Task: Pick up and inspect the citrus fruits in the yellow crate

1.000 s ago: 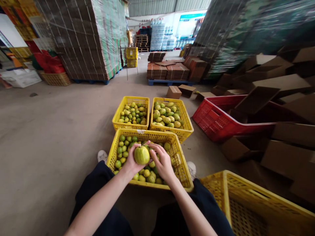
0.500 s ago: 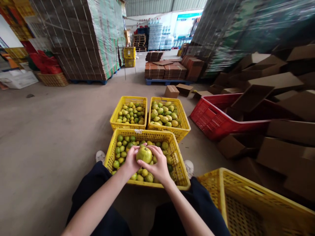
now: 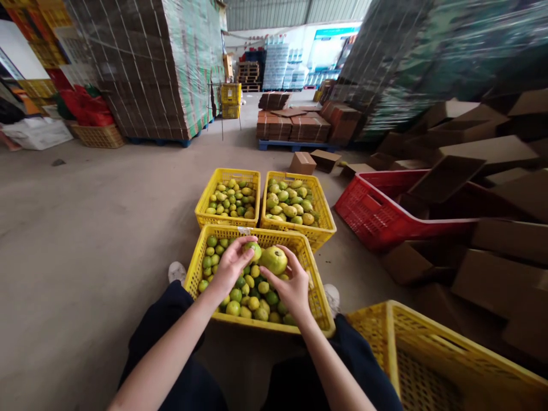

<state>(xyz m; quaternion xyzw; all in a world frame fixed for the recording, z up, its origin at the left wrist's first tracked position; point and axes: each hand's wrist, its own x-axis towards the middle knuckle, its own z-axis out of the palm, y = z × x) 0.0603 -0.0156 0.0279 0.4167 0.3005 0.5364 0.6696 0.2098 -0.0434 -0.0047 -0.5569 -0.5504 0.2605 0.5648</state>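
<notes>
Left hand (image 3: 231,267) grips a small round green fruit (image 3: 253,250); right hand (image 3: 296,290) holds a large yellow-green fruit (image 3: 274,260), perhaps loosely, so it could slip.

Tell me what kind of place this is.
Probably a warehouse or packing shed for fruit: shrink-wrapped stacks tower on pallets, bundled flattened cardboard sits on a blue pallet, and yellow crates of green-yellow fruit stand on the floor.

filled yellow crates (image 3: 274,326): 3 | lower-right yellow crate (image 3: 373,332): 1 | red crate (image 3: 362,212): 1 | small held fruit (image 3: 254,251): 1 | large held fruit (image 3: 274,261): 1 | hands (image 3: 296,290): 2 | shoes (image 3: 176,272): 2 | piled fruit (image 3: 233,308): too many to count
</notes>
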